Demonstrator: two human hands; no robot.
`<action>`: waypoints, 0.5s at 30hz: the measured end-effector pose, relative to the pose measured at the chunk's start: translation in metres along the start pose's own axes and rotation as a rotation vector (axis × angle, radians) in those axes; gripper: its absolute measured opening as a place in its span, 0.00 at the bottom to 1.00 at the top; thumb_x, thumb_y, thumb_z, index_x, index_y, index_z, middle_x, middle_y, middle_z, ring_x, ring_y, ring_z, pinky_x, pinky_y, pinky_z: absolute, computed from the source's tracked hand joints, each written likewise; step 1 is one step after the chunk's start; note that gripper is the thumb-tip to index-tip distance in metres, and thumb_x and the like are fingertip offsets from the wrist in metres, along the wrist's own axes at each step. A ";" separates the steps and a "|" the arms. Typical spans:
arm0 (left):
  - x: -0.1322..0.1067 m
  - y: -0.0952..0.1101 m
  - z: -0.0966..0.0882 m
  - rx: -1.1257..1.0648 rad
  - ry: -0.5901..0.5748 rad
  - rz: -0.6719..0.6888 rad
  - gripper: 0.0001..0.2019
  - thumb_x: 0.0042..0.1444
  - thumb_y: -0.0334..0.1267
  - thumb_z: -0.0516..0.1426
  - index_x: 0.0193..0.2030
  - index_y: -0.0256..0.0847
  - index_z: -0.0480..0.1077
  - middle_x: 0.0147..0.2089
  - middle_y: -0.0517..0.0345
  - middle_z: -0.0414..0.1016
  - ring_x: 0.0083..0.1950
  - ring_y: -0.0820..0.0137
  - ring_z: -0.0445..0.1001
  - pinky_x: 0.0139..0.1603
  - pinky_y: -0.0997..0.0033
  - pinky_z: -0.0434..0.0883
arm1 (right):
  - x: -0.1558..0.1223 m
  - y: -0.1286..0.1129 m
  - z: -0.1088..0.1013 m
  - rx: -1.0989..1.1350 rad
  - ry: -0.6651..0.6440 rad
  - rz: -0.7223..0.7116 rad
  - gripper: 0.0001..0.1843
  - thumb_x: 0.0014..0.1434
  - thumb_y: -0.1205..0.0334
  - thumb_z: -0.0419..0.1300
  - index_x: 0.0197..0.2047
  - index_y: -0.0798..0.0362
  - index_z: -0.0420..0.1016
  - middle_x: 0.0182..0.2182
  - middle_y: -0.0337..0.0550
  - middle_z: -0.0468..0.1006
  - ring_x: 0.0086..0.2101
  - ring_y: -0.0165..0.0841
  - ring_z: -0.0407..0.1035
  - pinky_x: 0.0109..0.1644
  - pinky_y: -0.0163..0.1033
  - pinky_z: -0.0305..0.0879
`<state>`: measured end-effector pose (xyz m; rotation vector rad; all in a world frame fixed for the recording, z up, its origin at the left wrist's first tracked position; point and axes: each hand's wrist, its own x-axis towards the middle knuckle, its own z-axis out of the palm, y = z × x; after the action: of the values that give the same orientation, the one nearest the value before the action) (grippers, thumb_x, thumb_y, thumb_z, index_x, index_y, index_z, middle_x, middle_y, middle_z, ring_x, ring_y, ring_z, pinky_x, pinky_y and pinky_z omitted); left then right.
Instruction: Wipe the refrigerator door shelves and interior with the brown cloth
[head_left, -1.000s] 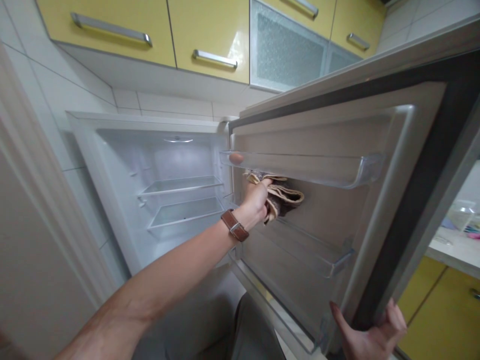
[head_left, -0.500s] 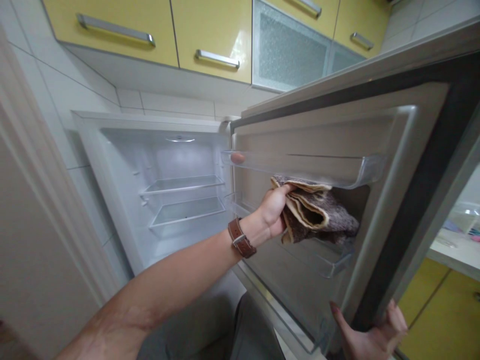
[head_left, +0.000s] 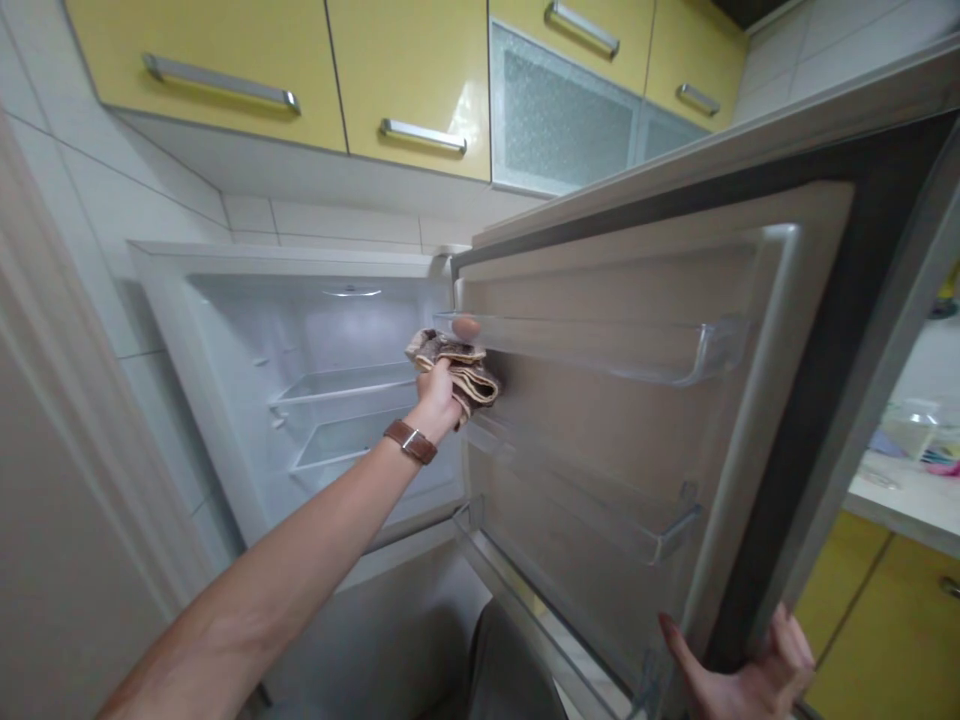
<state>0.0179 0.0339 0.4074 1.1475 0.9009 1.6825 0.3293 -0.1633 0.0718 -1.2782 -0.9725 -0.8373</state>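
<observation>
- Gripping a cream-edged brown cloth [head_left: 480,388] in my left hand [head_left: 439,393], its folds bulging out right and far of my fist.
- The cloth sits by the door's far left end, just below the egg [head_left: 466,328] in the upper clear door bin [head_left: 600,343].
- My right hand [head_left: 750,675] is curled round the near edge of the refrigerator door [head_left: 585,410].
- Free space runs right between upper and lower bins [head_left: 600,490].
</observation>
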 end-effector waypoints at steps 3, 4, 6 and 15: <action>-0.026 -0.004 0.021 -0.230 0.000 -0.143 0.03 0.60 0.31 0.56 0.41 0.40 0.70 0.38 0.53 0.83 0.42 0.64 0.84 0.49 0.63 0.81 | 0.001 -0.002 -0.001 -0.004 -0.020 0.019 0.69 0.46 0.30 0.74 0.79 0.56 0.52 0.64 0.65 0.64 0.63 0.65 0.61 0.65 0.75 0.58; -0.038 -0.004 0.030 -0.251 -0.068 -0.172 0.03 0.59 0.30 0.57 0.40 0.39 0.70 0.38 0.53 0.83 0.41 0.63 0.84 0.49 0.61 0.81 | 0.001 -0.003 -0.001 -0.002 -0.025 0.028 0.69 0.46 0.30 0.74 0.79 0.56 0.52 0.64 0.65 0.63 0.63 0.65 0.61 0.65 0.75 0.58; -0.062 -0.003 0.051 -0.273 -0.192 -0.192 0.03 0.58 0.30 0.59 0.40 0.38 0.72 0.37 0.51 0.83 0.40 0.62 0.84 0.50 0.59 0.81 | 0.001 -0.004 -0.002 0.001 -0.028 0.048 0.69 0.46 0.31 0.75 0.79 0.57 0.52 0.64 0.65 0.63 0.64 0.63 0.61 0.66 0.74 0.58; -0.154 0.008 0.093 0.041 -0.787 0.158 0.10 0.46 0.36 0.72 0.35 0.39 0.80 0.38 0.52 0.85 0.46 0.57 0.83 0.51 0.60 0.80 | 0.004 -0.008 -0.002 0.025 -0.029 0.072 0.66 0.46 0.32 0.75 0.77 0.58 0.55 0.63 0.63 0.63 0.63 0.60 0.60 0.67 0.72 0.56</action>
<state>0.1321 -0.1047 0.3960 1.7584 0.3483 1.1533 0.3233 -0.1663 0.0783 -1.2994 -0.9521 -0.7507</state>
